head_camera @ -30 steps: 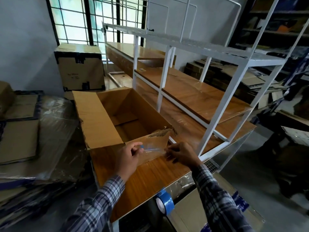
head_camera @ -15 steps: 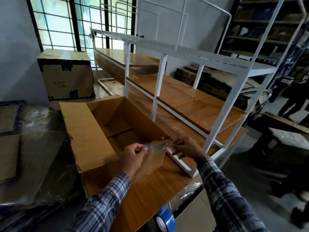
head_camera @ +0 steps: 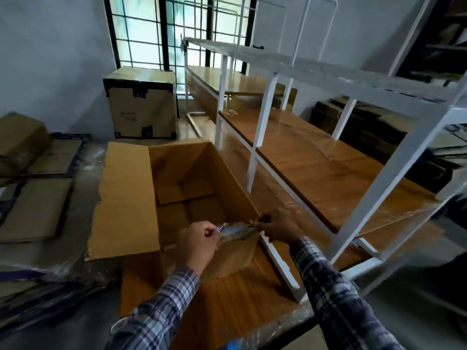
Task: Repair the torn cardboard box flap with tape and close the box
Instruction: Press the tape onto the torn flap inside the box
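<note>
Wood-grain boards wrapped in clear film (head_camera: pixel 242 304) fill the foreground of what looks to me like a storeroom, and the open cardboard box (head_camera: pixel 202 178) sits on top of them, its mouth facing up. I can see its long left flap (head_camera: pixel 126 198) folded outward, with a ragged outer edge. At the near end of the box, the short flap (head_camera: pixel 235 251) hangs down toward me. My left hand (head_camera: pixel 198 245) and right hand (head_camera: pixel 278 227) pinch the two ends of a strip of clear tape (head_camera: pixel 235 229), holding it stretched along that flap's top edge; whether it has stuck down yet I cannot tell. White metal shelving (head_camera: pixel 267 117) stands just right of the box. A sealed carton with dark tape (head_camera: pixel 141 107) rests under the barred window (head_camera: pixel 151 29), and flattened cardboard under plastic (head_camera: pixel 38 205) lies to the left.
</note>
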Demonstrator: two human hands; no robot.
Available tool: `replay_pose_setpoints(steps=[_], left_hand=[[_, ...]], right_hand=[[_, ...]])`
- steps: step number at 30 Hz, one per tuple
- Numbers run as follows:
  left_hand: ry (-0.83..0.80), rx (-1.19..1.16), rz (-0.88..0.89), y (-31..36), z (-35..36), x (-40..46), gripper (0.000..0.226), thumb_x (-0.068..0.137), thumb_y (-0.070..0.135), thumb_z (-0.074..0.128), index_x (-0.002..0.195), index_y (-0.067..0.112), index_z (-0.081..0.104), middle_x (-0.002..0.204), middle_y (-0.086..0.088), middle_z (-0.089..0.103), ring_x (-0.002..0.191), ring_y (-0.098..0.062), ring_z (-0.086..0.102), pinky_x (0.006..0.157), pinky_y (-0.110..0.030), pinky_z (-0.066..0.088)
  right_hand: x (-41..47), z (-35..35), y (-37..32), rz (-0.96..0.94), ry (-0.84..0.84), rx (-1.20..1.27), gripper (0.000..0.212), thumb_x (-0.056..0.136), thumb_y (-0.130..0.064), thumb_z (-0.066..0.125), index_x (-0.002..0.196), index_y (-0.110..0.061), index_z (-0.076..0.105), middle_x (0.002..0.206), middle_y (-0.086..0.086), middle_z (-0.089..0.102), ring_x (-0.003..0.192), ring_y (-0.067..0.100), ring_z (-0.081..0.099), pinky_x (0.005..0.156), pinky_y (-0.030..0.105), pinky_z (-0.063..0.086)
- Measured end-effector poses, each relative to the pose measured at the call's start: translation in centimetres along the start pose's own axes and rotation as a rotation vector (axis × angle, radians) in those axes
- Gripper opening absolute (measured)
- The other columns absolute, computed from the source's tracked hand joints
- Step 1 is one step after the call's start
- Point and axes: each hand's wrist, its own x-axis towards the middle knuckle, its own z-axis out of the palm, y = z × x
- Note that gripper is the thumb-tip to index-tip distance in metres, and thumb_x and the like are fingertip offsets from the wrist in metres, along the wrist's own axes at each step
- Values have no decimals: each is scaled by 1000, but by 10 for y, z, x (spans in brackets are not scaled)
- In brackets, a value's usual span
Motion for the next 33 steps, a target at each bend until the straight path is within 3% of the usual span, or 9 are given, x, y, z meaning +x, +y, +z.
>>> replay_pose_setpoints(steps=[6, 12, 15, 21, 24, 26, 29, 31, 33], left_hand=[[96, 122, -67, 8, 21, -7, 5, 95, 36, 72, 91, 36, 75, 78, 17, 71, 65, -4, 70, 57, -30, 64], [146, 200, -116, 20, 26, -11, 4, 94, 35, 72, 91, 35, 75, 78, 15, 70, 65, -7, 71, 58, -32, 64], [155, 205, -122, 22, 27, -10, 4, 94, 32, 73, 91, 32, 76, 79, 12, 71, 66, -8, 71, 61, -32, 64], [151, 258, -122, 22, 28, -8, 13, 95, 30, 72, 82, 30, 74, 73, 10, 71, 62, -8, 71, 60, -31, 63], [134, 290, -133, 21, 26, -4, 6, 93, 34, 75, 95, 31, 70, 83, 6, 71, 67, -11, 72, 64, -35, 65], [128, 290, -153, 20, 23, -3, 18, 92, 38, 76, 104, 29, 66, 79, 5, 72, 62, -10, 71, 62, -34, 64], [96, 299, -156, 24, 18, -6, 20, 92, 40, 75, 99, 28, 61, 72, 6, 70, 55, -8, 70, 57, -31, 63], [123, 424, -105, 29, 16, -11, 22, 92, 42, 73, 96, 31, 55, 78, 7, 65, 64, -12, 66, 57, -32, 58], [160, 561, 61, 32, 17, -16, 23, 93, 39, 71, 96, 35, 48, 82, 12, 57, 69, -8, 59, 62, -30, 56]], right_hand=[[31, 3, 15, -148, 32, -178, 8, 93, -19, 77, 92, -12, 80, 80, -1, 73, 62, 7, 69, 47, 15, 51], [40, 6, 19, -168, 39, -186, 10, 93, -17, 76, 83, -14, 77, 82, 1, 75, 68, 14, 75, 60, 29, 65], [43, 8, 22, -157, 35, -165, 10, 93, -18, 77, 83, -16, 76, 83, 1, 75, 65, 11, 73, 53, 21, 60], [46, 7, 21, -159, 18, -183, 10, 93, -18, 77, 84, -16, 75, 81, -1, 73, 67, 10, 72, 53, 19, 57], [48, 7, 21, -166, 6, -193, 13, 95, -20, 75, 84, -15, 76, 80, 0, 73, 67, 11, 72, 57, 23, 62], [48, 8, 22, -168, 15, -185, 13, 95, -20, 76, 83, -15, 77, 79, -1, 74, 68, 11, 73, 60, 28, 65], [48, 7, 21, -179, 14, -173, 11, 95, -21, 76, 86, -16, 77, 81, -3, 74, 71, 10, 73, 64, 30, 66], [46, 6, 18, -181, 13, -173, 10, 96, -20, 74, 88, -15, 77, 83, -3, 73, 73, 9, 73, 66, 28, 66], [44, 5, 18, -178, 12, -164, 8, 96, -19, 74, 89, -15, 76, 84, -3, 72, 75, 9, 72, 67, 26, 65]])
